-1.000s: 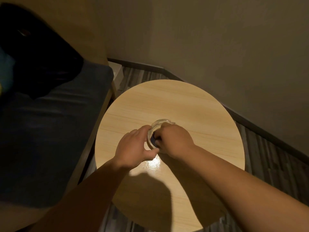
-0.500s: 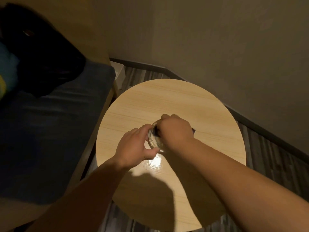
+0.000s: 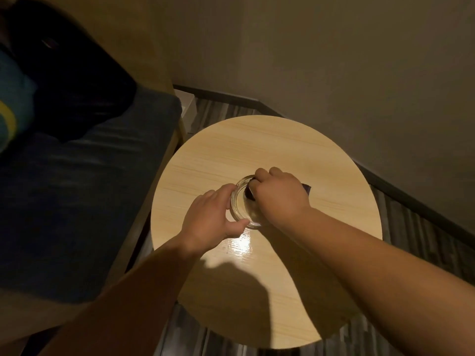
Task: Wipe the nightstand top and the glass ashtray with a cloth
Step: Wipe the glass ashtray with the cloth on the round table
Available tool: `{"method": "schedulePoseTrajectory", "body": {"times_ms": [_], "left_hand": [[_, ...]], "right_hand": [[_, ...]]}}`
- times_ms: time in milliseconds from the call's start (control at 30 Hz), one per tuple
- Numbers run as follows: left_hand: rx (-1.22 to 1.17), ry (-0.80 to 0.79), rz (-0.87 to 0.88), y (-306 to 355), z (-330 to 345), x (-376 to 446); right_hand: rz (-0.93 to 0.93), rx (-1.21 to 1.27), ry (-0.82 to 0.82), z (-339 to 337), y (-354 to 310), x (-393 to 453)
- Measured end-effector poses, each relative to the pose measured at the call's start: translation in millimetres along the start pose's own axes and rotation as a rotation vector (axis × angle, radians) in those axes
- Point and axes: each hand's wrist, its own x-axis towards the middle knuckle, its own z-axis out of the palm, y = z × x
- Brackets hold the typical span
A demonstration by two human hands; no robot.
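A round glass ashtray (image 3: 240, 209) sits near the middle of the round light-wood nightstand top (image 3: 257, 145). My left hand (image 3: 209, 220) grips the ashtray's left rim with thumb and fingers. My right hand (image 3: 279, 195) is closed around a dark cloth (image 3: 306, 188) and presses it into the ashtray's far right side. Only a dark corner of the cloth shows behind my knuckles and a bit inside the bowl. My right hand hides much of the ashtray.
A dark blue cushioned bench (image 3: 77, 196) with a wooden frame runs along the left, close to the table edge. A black bag (image 3: 66, 78) lies on it. Walls with a dark baseboard (image 3: 411, 201) close in behind and to the right. Striped grey floor (image 3: 221, 111) surrounds the table.
My right hand with the cloth has shifted from the ashtray's near side toward its far right rim. More of the glass bowl now shows. My left hand keeps its grip.
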Motion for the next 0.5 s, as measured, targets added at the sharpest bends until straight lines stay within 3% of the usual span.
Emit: {"method": "schedulePoseTrajectory", "body": {"times_ms": [133,300,400,500], "left_hand": [[0.035,0.002,0.012,0,1,0],[0.070,-0.006,0.047,-3,4,1],[0.066,-0.012,0.044,-3,4,1],[0.045,-0.002,0.017,0,3,1]], "right_hand": [[0.049,0.040,-0.084,-1,2,-15],[0.117,0.281,-0.148,8,-16,-26],[0.175,0.340,-0.053,11,-21,-8],[0.164,0.220,0.026,14,-17,7]]}}
